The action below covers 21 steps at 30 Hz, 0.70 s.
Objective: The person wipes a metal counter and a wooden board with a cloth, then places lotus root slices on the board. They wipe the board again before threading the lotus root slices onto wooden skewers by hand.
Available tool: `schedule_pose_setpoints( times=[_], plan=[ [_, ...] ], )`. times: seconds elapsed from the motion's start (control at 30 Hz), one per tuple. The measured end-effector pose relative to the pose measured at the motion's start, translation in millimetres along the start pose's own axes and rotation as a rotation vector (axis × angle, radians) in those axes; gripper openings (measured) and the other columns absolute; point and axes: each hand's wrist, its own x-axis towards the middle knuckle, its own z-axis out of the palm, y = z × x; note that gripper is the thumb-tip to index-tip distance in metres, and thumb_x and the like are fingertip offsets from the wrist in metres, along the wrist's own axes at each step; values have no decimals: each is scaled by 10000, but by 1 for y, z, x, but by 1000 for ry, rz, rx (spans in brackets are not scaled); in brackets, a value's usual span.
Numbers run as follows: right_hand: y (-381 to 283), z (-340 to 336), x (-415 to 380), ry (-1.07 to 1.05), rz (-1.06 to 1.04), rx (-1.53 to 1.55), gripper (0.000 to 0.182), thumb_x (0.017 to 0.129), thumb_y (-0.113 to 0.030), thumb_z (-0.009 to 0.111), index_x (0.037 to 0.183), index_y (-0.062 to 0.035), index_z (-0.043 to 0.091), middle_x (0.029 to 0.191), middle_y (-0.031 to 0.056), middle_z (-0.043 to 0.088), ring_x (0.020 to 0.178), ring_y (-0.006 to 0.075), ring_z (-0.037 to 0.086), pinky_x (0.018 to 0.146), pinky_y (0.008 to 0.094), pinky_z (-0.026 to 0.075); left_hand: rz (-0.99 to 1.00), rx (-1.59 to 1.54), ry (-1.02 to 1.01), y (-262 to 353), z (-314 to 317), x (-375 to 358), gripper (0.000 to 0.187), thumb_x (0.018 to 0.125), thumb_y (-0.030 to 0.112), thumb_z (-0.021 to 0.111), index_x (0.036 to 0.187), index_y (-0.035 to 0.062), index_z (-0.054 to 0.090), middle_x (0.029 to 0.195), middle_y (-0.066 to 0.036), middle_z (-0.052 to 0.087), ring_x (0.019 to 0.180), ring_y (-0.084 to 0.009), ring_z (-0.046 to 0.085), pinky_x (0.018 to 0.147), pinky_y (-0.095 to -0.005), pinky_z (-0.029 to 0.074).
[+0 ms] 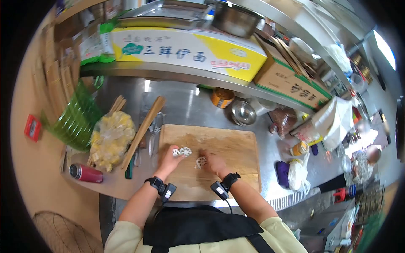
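Note:
Over the wooden cutting board (236, 145), my left hand (167, 161) pinches white lotus root slices (185, 151) with round holes, which stick out past its fingertips. My right hand (216, 163) is closed at the edge of another lotus root slice (201, 162), its fingers curled around the far side. The two hands are a short way apart near the middle of the board. A damp patch marks the wood beyond them.
Left of the board are a rolling pin (145, 126), scissors (156, 124), a bag of yellow pieces (112, 141) and a red bottle (86, 173). Metal bowls (243, 113) and an orange can (222, 98) stand behind, below a shelf with boxes (181, 52). A person (363, 166) is at far right.

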Motion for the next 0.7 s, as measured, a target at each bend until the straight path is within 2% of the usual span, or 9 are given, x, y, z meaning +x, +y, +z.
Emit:
schedule_pose_setpoints(
  times=[0.1, 0.2, 0.23, 0.33, 0.43, 0.47, 0.5, 0.57, 0.7],
  plan=[
    [4, 0, -6, 29, -56, 53, 543, 697, -178, 715, 1198, -117, 514, 1143, 185, 594, 1065, 362, 572, 879, 417, 472, 168, 541, -11, 26, 12, 25, 374, 740, 172, 726, 1075, 86, 582, 1114, -165, 569, 1007, -353, 573, 853, -446, 460],
    [-10, -9, -5, -61, 34, -60, 524, 703, -161, 708, 1189, -118, 520, 1190, 199, 560, 1102, 376, 546, 901, 424, 460, 132, 620, -35, 42, 19, 32, 355, 744, 174, 723, 1059, 90, 583, 1107, -165, 569, 1029, -330, 577, 850, -439, 463],
    [-7, -4, -3, -2, 8, -25, 458, 700, -126, 693, 1133, -111, 546, 1149, 199, 573, 1081, 386, 551, 895, 429, 462, 102, 617, -47, 46, 18, 32, 323, 747, 150, 714, 1034, 87, 582, 1098, -157, 572, 1030, -331, 577, 854, -443, 461],
    [-13, -12, -8, -39, -77, -42, 345, 785, -102, 604, 1123, -78, 540, 1155, 218, 571, 1109, 394, 538, 894, 435, 465, 236, 639, -48, 30, 16, 38, 310, 735, 125, 714, 1010, 78, 578, 1025, -148, 607, 957, -365, 596, 829, -432, 473],
    [-5, 3, -2, -90, -118, 60, 285, 766, -110, 626, 1042, -60, 576, 1108, 216, 581, 1021, 375, 569, 839, 427, 470, 202, 303, -77, 1, 16, 35, 249, 767, 103, 697, 983, 63, 581, 922, -109, 642, 837, -297, 635, 721, -373, 507],
    [-3, 4, -2, -125, -133, 84, 275, 765, -113, 629, 1031, -58, 580, 1097, 216, 583, 1000, 371, 574, 826, 424, 470, 96, 85, -109, 0, 14, 31, 224, 782, 98, 688, 977, 58, 585, 903, -94, 643, 817, -259, 634, 693, -342, 506],
    [-1, 8, -5, -25, -207, 144, 244, 713, -114, 688, 928, -66, 583, 879, 188, 599, 845, 348, 580, 715, 416, 463, -12, -136, -136, -2, 12, 25, 199, 798, 92, 680, 971, 54, 590, 884, -79, 643, 797, -220, 632, 664, -311, 506],
    [-2, 15, -9, 7, -138, 277, 292, 726, -135, 703, 982, -61, 583, 897, 182, 593, 838, 354, 584, 727, 410, 472, -144, -454, -137, -2, 4, 8, 134, 846, 77, 651, 968, 43, 608, 887, -35, 625, 799, -99, 602, 630, -224, 501],
    [-24, 15, -12, 93, -144, 453, 411, 733, -91, 701, 1117, -64, 558, 1074, 203, 553, 968, 386, 561, 818, 416, 479, -236, -647, -25, 5, -16, -17, 162, 840, 95, 673, 985, 52, 615, 923, -31, 625, 805, -94, 602, 669, -221, 516]
  ],
)
